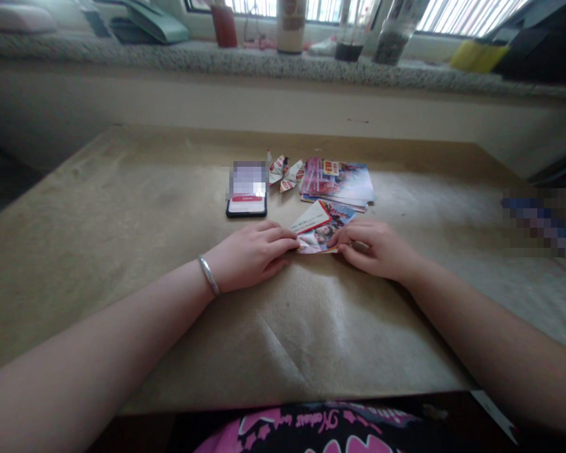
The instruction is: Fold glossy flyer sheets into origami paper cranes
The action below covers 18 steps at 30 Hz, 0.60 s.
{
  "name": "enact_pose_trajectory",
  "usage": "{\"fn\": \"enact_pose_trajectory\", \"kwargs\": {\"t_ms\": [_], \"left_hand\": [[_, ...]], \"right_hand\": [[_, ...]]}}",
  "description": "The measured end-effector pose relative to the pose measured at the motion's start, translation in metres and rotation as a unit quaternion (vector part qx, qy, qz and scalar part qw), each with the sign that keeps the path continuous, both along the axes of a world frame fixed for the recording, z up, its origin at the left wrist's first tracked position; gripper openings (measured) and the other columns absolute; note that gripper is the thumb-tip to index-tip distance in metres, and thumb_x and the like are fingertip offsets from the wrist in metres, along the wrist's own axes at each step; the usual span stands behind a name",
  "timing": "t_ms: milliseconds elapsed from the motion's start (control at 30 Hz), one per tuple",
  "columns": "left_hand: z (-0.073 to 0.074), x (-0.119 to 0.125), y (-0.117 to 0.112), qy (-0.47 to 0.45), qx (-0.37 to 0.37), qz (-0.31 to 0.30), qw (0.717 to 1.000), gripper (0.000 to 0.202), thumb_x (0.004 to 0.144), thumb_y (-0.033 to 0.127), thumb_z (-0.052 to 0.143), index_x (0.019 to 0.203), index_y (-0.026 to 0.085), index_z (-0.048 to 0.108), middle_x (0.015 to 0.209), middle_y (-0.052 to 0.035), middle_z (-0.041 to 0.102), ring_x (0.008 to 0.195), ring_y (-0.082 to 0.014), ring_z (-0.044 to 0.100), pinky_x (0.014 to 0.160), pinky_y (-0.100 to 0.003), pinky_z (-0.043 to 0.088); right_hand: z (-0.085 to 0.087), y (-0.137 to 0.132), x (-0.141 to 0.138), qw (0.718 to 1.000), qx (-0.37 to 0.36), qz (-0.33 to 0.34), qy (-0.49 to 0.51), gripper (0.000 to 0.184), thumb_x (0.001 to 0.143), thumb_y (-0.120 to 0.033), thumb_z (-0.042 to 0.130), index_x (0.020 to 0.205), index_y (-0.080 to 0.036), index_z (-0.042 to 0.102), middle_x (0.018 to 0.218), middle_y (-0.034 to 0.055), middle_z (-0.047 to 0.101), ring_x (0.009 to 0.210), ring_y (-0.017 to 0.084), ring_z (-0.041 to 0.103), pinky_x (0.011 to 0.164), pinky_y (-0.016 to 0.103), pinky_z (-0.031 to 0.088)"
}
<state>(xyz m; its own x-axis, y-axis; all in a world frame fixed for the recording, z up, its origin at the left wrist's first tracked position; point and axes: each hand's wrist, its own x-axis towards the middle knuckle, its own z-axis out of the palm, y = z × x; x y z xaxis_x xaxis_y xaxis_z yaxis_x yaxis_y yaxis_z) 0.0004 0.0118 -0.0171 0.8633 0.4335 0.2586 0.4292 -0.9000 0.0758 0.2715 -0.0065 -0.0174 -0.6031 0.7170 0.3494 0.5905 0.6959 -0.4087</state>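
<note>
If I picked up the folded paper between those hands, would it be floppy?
The folded paper would probably feel very light, being small and thin. Where layers overlap, it may be less floppy. The white flap might spring open, since no tape shows on it.

Dim rm — backlit, window (453, 19) | tbl (321, 314) glare | edges blurry, stretched

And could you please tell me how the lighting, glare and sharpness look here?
In the head view, daylight glares through the window; a sheen lies on the table; soft shadow falls by the right hand; the folded paper has small print too blurred to read; the phone is partly pixelated; wide-angle stretch seems likely at the edges.
</note>
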Motion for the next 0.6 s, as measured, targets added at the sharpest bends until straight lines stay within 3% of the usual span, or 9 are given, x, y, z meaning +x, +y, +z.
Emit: {"fn": "enact_pose_trajectory", "kwargs": {"t_ms": [200, 333, 600], "left_hand": [[-0.003, 0.000, -0.001, 0.003, -0.014, -0.013, 1.000, 0.036, 0.092, 0.026, 0.049, 0.125, 0.018, 0.058, 0.127, -0.0107, 0.059, 0.112, -0.0224, 0.056, 0.098, -0.038, 0.048], [-0.002, 0.002, -0.001, 0.004, -0.026, -0.020, 0.999, 0.035, 0.091, 0.025, 0.049, 0.124, 0.016, 0.058, 0.130, -0.0085, 0.059, 0.115, -0.0235, 0.054, 0.101, -0.040, 0.047], [0.000, -0.001, -0.001, 0.008, -0.044, -0.009, 0.999, 0.037, 0.093, 0.026, 0.045, 0.127, 0.017, 0.056, 0.124, -0.0104, 0.061, 0.112, -0.0211, 0.057, 0.098, -0.036, 0.049]], "right_hand": [[0.001, -0.002, -0.001, 0.996, -0.031, -0.089, 0.004, 0.018, 0.084, -0.025, 0.050, 0.071, -0.019, 0.061, 0.060, 0.0005, 0.060, 0.053, 0.012, 0.052, 0.052, 0.024, 0.037], [0.003, -0.005, -0.006, 0.996, -0.046, -0.070, 0.010, 0.017, 0.085, -0.025, 0.048, 0.077, -0.018, 0.061, 0.072, 0.0031, 0.065, 0.060, 0.013, 0.055, 0.056, 0.024, 0.038], [0.000, -0.002, -0.010, 0.973, -0.110, -0.200, 0.021, 0.020, 0.086, -0.035, 0.047, 0.075, -0.019, 0.054, 0.067, 0.0020, 0.060, 0.059, 0.014, 0.051, 0.056, 0.025, 0.036]]}}
